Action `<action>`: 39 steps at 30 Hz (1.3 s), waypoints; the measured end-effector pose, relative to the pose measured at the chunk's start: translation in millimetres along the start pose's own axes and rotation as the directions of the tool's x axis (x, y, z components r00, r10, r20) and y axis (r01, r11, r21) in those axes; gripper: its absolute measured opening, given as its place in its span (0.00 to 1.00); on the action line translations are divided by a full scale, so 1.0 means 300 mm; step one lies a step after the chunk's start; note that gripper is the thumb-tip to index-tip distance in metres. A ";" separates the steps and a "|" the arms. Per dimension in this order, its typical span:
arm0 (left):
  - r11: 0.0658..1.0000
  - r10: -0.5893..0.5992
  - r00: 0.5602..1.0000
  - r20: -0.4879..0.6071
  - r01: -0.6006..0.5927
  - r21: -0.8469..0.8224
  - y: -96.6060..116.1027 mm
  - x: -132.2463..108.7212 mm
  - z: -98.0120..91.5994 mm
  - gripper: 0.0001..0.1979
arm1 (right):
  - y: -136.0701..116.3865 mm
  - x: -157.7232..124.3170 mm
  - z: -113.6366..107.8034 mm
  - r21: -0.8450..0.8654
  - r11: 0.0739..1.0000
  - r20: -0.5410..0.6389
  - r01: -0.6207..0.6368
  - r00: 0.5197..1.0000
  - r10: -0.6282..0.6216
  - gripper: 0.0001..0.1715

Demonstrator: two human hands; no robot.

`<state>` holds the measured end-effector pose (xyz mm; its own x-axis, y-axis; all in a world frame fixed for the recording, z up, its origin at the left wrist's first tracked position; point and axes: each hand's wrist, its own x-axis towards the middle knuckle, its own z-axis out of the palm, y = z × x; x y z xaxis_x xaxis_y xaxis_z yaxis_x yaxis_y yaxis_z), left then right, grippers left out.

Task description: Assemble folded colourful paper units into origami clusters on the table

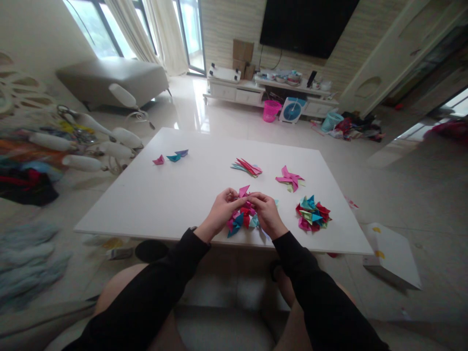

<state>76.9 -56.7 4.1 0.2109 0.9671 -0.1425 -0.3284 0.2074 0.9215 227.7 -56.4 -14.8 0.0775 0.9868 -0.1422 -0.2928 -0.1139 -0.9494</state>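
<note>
Between my two hands is a pink folded-paper piece (244, 190), its pointed tip rising above the fingers. My left hand (224, 207) pinches it from the left, and my right hand (266, 210) grips its other side with the fingertips. Just below the hands, near the table's front edge, lies a pile of folded origami pieces (237, 223) in blue, red, pink and pale blue, partly covered by the hands. Right of my right hand sits a round cluster of folded paper pieces (312, 214) in red, blue, green and pink.
On the white table (146, 204) are a pink paper pinwheel (289, 177), a fanned stack of folded strips (247, 167) and small paper boats in pink (158, 160), teal (173, 158) and purple (182, 153). A white box (393, 253) stands on the floor at right.
</note>
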 end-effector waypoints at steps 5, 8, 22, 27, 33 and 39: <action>0.999 -0.009 1.000 0.001 0.009 -0.032 -0.007 0.008 -0.009 0.21 | -0.008 -0.001 -0.003 0.040 0.999 -0.010 -0.024 1.000 0.024 0.09; 0.999 -0.004 1.000 -0.008 0.004 -0.033 -0.004 0.009 -0.009 0.21 | -0.008 0.001 -0.005 0.050 0.999 -0.018 -0.018 1.000 0.019 0.09; 0.999 0.020 1.000 0.001 -0.020 0.027 -0.007 0.011 -0.015 0.20 | -0.012 -0.002 -0.007 -0.002 1.000 -0.019 -0.014 1.000 0.014 0.10; 0.998 0.026 0.999 -0.021 -0.025 0.059 -0.001 0.008 -0.012 0.20 | -0.009 0.003 -0.012 -0.002 1.000 -0.041 0.003 0.999 -0.003 0.09; 0.998 0.005 1.000 -0.025 -0.003 0.066 0.009 0.003 -0.007 0.21 | -0.020 0.007 -0.015 0.027 1.000 -0.050 -0.011 0.999 0.012 0.09; 1.000 -0.029 0.998 -0.057 0.029 0.008 0.003 0.011 -0.010 0.19 | -0.048 0.013 -0.038 0.019 1.000 -0.081 0.021 0.997 -0.019 0.07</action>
<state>74.6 -52.8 3.5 0.1670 0.9676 -0.1892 -0.3144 0.2342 0.9199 242.9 -52.2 -4.9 0.1599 0.9762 -0.1465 -0.3093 -0.0914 -0.9466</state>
